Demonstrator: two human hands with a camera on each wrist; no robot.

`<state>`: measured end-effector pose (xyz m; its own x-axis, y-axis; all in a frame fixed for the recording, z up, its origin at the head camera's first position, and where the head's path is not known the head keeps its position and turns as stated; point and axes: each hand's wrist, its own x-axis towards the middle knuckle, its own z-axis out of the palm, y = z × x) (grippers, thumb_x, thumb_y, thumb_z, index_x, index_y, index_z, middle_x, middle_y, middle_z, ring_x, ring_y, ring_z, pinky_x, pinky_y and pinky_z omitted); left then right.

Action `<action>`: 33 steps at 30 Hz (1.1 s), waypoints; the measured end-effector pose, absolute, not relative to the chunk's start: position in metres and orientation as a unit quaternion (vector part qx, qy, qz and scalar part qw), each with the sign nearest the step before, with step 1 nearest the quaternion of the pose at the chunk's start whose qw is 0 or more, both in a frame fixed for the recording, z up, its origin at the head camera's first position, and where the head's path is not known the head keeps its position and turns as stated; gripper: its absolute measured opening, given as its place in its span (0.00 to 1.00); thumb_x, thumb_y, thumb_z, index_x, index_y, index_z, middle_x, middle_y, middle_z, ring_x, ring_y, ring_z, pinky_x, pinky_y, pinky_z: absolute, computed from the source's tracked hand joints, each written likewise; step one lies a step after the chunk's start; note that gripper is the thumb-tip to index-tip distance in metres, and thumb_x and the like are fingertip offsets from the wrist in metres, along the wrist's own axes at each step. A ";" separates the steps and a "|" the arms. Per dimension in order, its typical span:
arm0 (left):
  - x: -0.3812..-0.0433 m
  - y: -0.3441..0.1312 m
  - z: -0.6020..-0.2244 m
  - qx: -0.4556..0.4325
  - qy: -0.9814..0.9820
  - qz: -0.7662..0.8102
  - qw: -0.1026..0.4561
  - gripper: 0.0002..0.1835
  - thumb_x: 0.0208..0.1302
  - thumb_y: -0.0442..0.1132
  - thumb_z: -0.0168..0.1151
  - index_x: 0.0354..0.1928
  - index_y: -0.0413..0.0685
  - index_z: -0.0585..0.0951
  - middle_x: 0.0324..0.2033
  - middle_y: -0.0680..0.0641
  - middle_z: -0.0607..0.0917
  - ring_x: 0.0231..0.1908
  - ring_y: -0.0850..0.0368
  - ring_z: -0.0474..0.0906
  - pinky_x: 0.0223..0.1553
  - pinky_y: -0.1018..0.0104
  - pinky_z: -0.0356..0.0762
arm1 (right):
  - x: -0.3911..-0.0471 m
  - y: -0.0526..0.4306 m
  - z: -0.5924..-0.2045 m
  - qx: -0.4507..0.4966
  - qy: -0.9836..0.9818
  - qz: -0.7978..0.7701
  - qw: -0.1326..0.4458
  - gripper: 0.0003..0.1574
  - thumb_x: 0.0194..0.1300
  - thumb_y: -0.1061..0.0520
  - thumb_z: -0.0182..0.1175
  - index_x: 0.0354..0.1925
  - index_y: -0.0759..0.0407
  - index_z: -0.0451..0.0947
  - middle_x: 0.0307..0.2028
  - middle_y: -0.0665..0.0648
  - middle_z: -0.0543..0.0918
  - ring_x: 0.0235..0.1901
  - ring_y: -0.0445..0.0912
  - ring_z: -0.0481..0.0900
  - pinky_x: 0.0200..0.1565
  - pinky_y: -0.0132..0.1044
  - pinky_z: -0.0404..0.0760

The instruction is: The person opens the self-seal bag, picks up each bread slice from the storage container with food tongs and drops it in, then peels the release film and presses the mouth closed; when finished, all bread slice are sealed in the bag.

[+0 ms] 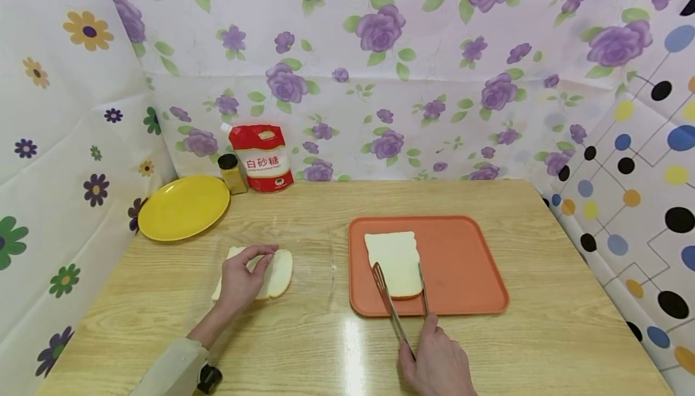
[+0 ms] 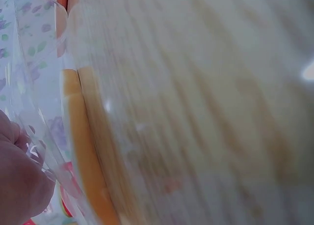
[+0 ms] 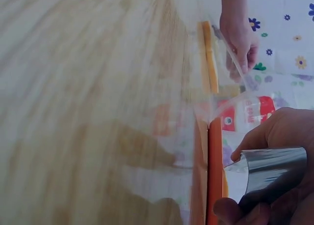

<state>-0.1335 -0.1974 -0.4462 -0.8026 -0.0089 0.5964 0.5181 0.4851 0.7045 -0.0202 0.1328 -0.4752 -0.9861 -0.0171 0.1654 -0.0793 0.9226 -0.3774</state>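
On the left of the table lies a bread slice (image 1: 280, 274), with a clear plastic cover (image 2: 37, 53) standing tilted over it. My left hand (image 1: 242, 280) is above that slice, its thumb and fingers pinching the edge of the cover. My right hand (image 1: 441, 357) grips metal tongs (image 1: 396, 320) near their bent end. The tongs' two arms reach along either side of another bread slice (image 1: 393, 257), which lies on the left part of an orange tray (image 1: 461, 266). In the right wrist view the shiny bend of the tongs (image 3: 277, 171) sits in the palm.
A yellow plate (image 1: 184, 207) stands at the back left. Beside it are a small black-capped jar (image 1: 233, 175) and a red and white sugar pouch (image 1: 265, 160) against the flowered backdrop. Patterned sheets also hang at the left and right sides of the wooden table (image 1: 304, 348).
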 end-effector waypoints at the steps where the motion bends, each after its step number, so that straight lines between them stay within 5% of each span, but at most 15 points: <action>1: -0.134 -0.197 -0.446 -0.156 -0.817 -0.483 0.273 0.10 0.55 0.14 0.65 0.32 0.34 0.84 0.35 0.35 0.88 0.40 0.36 0.85 0.48 0.81 0.73 | -0.020 0.133 -0.475 0.027 -0.976 0.200 0.077 0.26 0.57 0.53 0.67 0.40 0.74 0.70 0.14 0.50 0.66 0.09 0.41 0.64 0.09 0.35 0.62; 7: -0.133 -0.197 -0.448 -0.158 -0.815 -0.484 0.276 0.10 0.55 0.14 0.66 0.32 0.34 0.84 0.35 0.35 0.88 0.40 0.36 0.85 0.47 0.80 0.74 | -0.023 0.138 -0.473 0.032 -0.976 0.204 0.071 0.15 0.59 0.56 0.65 0.31 0.63 0.68 0.13 0.49 0.66 0.10 0.42 0.64 0.10 0.37 0.63; 21: -0.133 -0.200 -0.448 -0.157 -0.818 -0.480 0.275 0.10 0.55 0.15 0.66 0.32 0.35 0.84 0.35 0.36 0.88 0.40 0.37 0.85 0.47 0.81 0.73 | -0.026 0.159 -0.469 0.035 -0.984 0.167 0.043 0.17 0.64 0.57 0.64 0.43 0.68 0.70 0.19 0.52 0.70 0.13 0.47 0.70 0.13 0.42 0.66; 33: -0.143 -0.205 -0.465 -0.147 -0.818 -0.483 0.274 0.09 0.55 0.15 0.67 0.32 0.33 0.84 0.35 0.37 0.88 0.40 0.37 0.85 0.46 0.77 0.76 | -0.026 0.180 -0.468 0.060 -0.984 0.148 0.079 0.18 0.64 0.60 0.66 0.46 0.67 0.71 0.21 0.52 0.72 0.12 0.44 0.68 0.11 0.39 0.64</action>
